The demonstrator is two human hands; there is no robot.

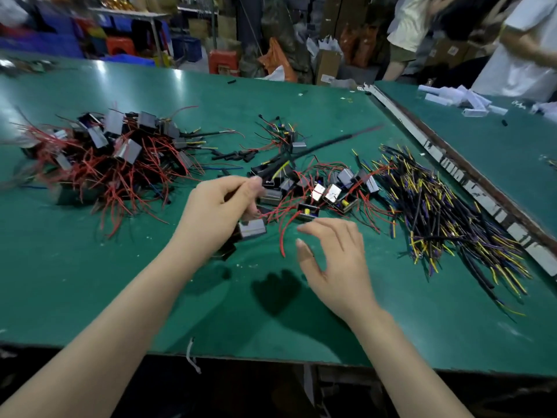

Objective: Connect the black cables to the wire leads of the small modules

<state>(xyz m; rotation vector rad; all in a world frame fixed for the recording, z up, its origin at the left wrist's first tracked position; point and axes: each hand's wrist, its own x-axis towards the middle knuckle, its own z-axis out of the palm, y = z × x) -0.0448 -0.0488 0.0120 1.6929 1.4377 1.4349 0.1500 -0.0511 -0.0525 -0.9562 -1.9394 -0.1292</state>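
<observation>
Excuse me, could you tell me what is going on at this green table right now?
A person is wiring small modules at a green table. The left hand pinches a black cable that slants up and away to the right, with a grey module just below its fingers. The right hand hovers open beside it, holding nothing. A heap of modules with red leads lies to the left, loose black cables to the right.

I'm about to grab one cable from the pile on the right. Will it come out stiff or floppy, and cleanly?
Probably floppy: the cables in the pile lie curved and draped over one another. Likely light, being thin. It may drag neighbours along, since they are tangled and crossed, so lift slowly from a free end.
</observation>
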